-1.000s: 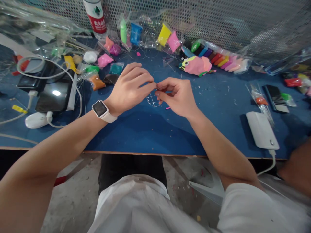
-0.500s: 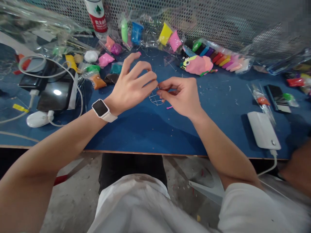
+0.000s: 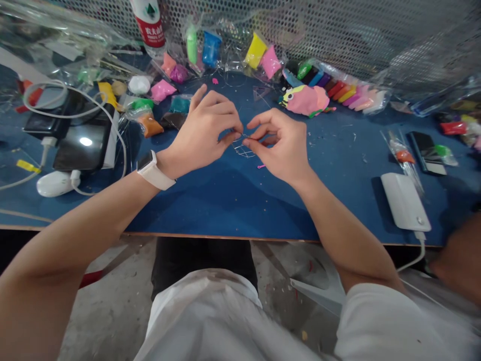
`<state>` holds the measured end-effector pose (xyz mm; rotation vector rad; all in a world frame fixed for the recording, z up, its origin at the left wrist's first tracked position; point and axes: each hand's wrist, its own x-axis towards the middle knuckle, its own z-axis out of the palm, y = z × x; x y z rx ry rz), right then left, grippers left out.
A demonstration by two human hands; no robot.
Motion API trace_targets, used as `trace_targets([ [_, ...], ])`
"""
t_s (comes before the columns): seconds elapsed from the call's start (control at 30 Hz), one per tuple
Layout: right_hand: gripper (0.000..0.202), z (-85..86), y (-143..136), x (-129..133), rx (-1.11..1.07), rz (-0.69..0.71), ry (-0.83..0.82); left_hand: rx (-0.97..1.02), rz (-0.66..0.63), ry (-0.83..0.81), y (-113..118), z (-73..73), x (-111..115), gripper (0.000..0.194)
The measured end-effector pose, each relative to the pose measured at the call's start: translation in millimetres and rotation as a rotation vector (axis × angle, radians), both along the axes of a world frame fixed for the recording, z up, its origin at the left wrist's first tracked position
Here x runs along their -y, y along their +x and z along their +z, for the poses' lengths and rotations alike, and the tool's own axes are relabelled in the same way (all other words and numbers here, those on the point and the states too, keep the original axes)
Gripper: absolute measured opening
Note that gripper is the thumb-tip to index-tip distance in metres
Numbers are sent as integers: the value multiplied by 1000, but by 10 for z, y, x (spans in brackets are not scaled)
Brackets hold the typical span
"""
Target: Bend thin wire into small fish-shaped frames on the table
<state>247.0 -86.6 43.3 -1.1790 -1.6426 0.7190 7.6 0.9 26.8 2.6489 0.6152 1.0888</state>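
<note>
My left hand (image 3: 206,128), with a white watch (image 3: 156,173) on its wrist, has thumb and forefinger pinched together on thin silvery wire. Facing it from the right, my right hand (image 3: 283,145) pinches the same piece between thumb and fingertips. Below the fingertips shows part of a small wire frame (image 3: 246,150) with curved and crossing strands; the fingers hide the rest. A tiny pink stick with a ringed end (image 3: 261,166) lies on the blue table (image 3: 225,205) just under my right hand. Beyond that hand rests a pink and yellow clay figure (image 3: 306,102) with a googly eye.
Clay packets, such as a blue one (image 3: 211,49) and a yellow one (image 3: 256,51), line the back by a perforated metal panel (image 3: 338,30). Left are a bottle (image 3: 149,25), a black phone (image 3: 82,145) and cables. Right, a white power bank (image 3: 406,201) sits near another person's arm (image 3: 460,260).
My left hand has turned and brought its thumb and forefinger together on the wire, its raised finger lowering. A small pink bit on the table behind it shows clear of the fingertip.
</note>
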Motion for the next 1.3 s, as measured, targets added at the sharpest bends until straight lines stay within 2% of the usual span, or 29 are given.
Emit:
trace_targets([
  [0.2,39,-30,1,-46,-41,7,-18,-2,96,220,45,46,125,19],
  [0.3,36,-56,2,-35,36,-3,35,-40,124,219,63,76,188,24],
  [0.47,38,-96,-4,-11,174,-16,93,-166,76,266,27,76,149,30],
  [0.67,41,-42,-9,-7,148,-8,74,-86,178,259,49,24,226,20],
  [0.9,42,-43,34,-39,82,64,7,-69,89,294,26,33,182,21],
  [1.0,36,-41,66,-59,72,117,-26,-9,68,186,12,62,194,13],
  [1.13,30,-30,93,-82,126,245,-154,-45,-80,-199,-13,56,208,4],
  [1.2,28,-35,102,-101,143,303,-243,-92,-161,-361,-39,34,170,7],
  [1.3,29,-56,132,-142,145,357,-345,-125,-210,-470,-102,12,65,10],
])
